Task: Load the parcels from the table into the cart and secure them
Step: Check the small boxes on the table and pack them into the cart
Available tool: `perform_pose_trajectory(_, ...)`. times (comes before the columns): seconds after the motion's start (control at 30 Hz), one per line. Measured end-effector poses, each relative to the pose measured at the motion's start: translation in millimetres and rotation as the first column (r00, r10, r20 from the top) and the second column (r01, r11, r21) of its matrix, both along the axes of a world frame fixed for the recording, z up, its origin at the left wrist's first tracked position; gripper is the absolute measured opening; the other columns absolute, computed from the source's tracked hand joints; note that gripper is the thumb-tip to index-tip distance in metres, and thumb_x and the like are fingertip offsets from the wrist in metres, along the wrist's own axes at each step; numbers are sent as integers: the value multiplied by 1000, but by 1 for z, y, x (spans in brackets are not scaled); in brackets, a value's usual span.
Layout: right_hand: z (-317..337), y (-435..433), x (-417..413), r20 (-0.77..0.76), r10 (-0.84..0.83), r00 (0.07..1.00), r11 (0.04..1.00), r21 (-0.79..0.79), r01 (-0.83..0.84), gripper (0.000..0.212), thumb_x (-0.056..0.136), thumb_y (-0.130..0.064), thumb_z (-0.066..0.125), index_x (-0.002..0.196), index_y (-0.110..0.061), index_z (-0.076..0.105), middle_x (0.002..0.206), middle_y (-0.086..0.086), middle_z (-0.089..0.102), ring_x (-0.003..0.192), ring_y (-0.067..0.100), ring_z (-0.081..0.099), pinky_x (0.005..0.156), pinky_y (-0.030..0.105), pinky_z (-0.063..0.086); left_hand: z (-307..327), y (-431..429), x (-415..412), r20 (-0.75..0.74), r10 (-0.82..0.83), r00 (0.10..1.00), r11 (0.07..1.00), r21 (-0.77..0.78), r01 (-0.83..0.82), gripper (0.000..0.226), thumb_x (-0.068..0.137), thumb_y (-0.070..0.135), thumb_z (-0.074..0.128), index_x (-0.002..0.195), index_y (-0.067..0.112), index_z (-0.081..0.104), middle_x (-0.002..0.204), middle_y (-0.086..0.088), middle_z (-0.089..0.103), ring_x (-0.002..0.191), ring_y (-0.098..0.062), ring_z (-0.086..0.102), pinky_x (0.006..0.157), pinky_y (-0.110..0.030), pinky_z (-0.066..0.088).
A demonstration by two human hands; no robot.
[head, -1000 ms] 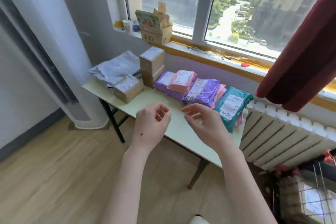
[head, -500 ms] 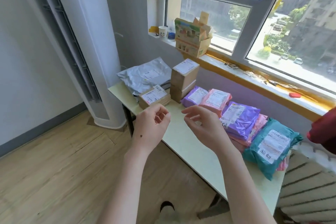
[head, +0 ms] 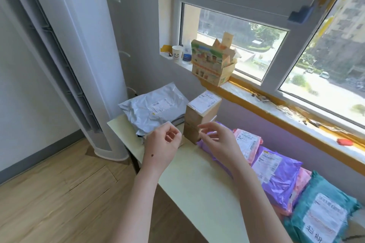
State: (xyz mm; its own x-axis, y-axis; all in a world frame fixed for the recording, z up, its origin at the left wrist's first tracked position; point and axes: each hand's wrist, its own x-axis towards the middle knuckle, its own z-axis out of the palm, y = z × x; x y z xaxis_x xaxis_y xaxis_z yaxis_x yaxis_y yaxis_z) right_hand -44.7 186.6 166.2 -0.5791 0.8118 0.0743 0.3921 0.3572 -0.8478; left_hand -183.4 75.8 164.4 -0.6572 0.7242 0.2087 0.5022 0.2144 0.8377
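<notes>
Parcels (head: 262, 163) lie along the back of a pale worktop (head: 197, 179) under a window, seen from the head camera looking down. At the far left end is a crumpled grey mailer bag (head: 152, 108) with a white label. Just beside it two brown cardboard boxes (head: 201, 116) stand stacked, the top one bearing a label. To the right, soft bags overlap in a row: a lilac bag (head: 206, 144) partly hidden behind the right hand, a pink bag (head: 247, 144), a purple bag (head: 280, 181) and, at the near right end, a teal bag (head: 324, 217). All carry white shipping labels.

The person's two bare forearms reach in from below. The left hand (head: 162, 148) hovers above the worktop's front edge, just before the grey bag, its grip loose: fingers curled, pinching nothing. The right hand (head: 219, 144) hovers in front of the lower box, its grip also loose, fingers bent and apart, holding nothing.

On the windowsill (head: 256, 94) stand a printed open carton (head: 213, 65), a paper cup (head: 176, 53) and a small bottle (head: 187, 52). A tall white air-conditioner unit (head: 88, 55) stands at the left on a wooden floor (head: 59, 193).
</notes>
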Motion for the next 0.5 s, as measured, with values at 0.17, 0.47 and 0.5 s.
perform_pose_trajectory(0.17, -25, 31, -27, -15, -184, 983, 954, -244, 175, 36, 88, -34, 68, 121, -24, 58, 113, -2, 61, 93, 4, 60, 58, 9, 44, -25, 47, -35, 100, -49, 994, 995, -88, 57, 16, 80, 23, 70, 70, 24, 58, 89, 0, 63, 81, -5, 57, 70, -19, 42)
perform_pose_trajectory(0.47, -48, 80, -78, 4, -434, 901, 720, -600, 350, 50, 98, -35, 53, 141, -14, 40, 118, -4, 49, 100, 14, 52, 92, 33, 44, -55, 152, -104, 420, -198, 886, 925, -220, 311, 59, 85, 37, 69, 135, 15, 48, 138, -2, 49, 126, -17, 45, 103, -32, 37)
perform_pose_trajectory(0.5, -50, 83, -82, 15, -445, 896, 707, -609, 361, 46, 99, -34, 52, 139, -14, 42, 116, -4, 49, 93, 12, 52, 92, 33, 45, -57, 162, -110, 454, -200, 868, 908, -248, 339, 65, 85, 40, 68, 139, 14, 44, 142, -4, 46, 130, -20, 43, 104, -35, 36)
